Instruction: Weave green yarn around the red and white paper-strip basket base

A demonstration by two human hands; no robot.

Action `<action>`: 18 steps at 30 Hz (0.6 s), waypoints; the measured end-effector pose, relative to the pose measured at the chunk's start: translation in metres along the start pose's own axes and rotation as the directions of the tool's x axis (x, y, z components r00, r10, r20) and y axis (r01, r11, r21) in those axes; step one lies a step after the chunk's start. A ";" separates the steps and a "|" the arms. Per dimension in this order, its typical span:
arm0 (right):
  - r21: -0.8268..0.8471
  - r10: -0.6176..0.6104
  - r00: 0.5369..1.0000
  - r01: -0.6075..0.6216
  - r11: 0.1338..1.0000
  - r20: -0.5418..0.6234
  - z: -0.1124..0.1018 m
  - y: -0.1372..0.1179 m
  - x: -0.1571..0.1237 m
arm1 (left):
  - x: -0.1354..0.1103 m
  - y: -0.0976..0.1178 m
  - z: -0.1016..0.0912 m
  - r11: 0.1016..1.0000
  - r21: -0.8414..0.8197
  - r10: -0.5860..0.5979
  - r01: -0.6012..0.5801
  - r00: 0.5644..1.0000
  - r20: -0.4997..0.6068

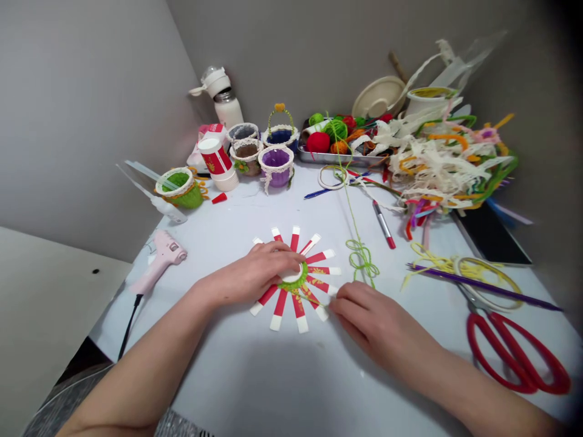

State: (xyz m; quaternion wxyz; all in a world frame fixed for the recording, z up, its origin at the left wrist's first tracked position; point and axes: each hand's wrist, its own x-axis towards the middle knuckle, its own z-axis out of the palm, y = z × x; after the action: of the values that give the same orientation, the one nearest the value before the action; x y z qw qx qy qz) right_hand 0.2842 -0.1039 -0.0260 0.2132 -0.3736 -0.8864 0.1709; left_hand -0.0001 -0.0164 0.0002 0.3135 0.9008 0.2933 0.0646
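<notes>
Right hand [364,312], at four o'clock of the splayed paper cup [277,306], curls at the strips; whether it pinches the green yarn [361,255] I cannot tell. Left hand [262,270] lies spread, pressing the cup's centre. Firm pressure there likely keeps the weave snug.

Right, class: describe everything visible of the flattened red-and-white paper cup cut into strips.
The paper cup lies flat on the white table, slit into red strips with white tips, fanned out. Its white base is ringed by green yarn. The left hand presses the centre; the right hand touches the lower-right strips.
</notes>
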 end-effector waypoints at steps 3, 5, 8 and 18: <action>0.003 -0.028 0.998 0.028 1.000 0.051 0.004 -0.008 -0.005 | 0.001 0.000 0.000 1.000 -0.012 -0.009 0.009 1.000 -0.001; -0.012 -0.046 0.996 0.047 0.999 0.078 0.008 -0.011 -0.007 | 0.001 -0.001 0.000 1.000 -0.015 -0.006 0.006 1.000 -0.002; -0.055 -0.051 0.992 0.058 0.997 0.118 0.010 -0.013 -0.009 | 0.001 -0.003 0.001 1.000 -0.013 0.002 -0.002 1.000 -0.006; -0.114 0.007 0.994 0.006 0.993 0.107 0.003 -0.006 -0.011 | 0.001 -0.008 0.005 0.999 -0.008 0.046 -0.046 0.999 -0.025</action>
State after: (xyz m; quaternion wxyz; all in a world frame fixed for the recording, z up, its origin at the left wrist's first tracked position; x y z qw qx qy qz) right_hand 0.2861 -0.1163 -0.0285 0.1433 -0.3758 -0.9048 0.1397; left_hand -0.0018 -0.0134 -0.0087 0.3121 0.9052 0.2759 0.0840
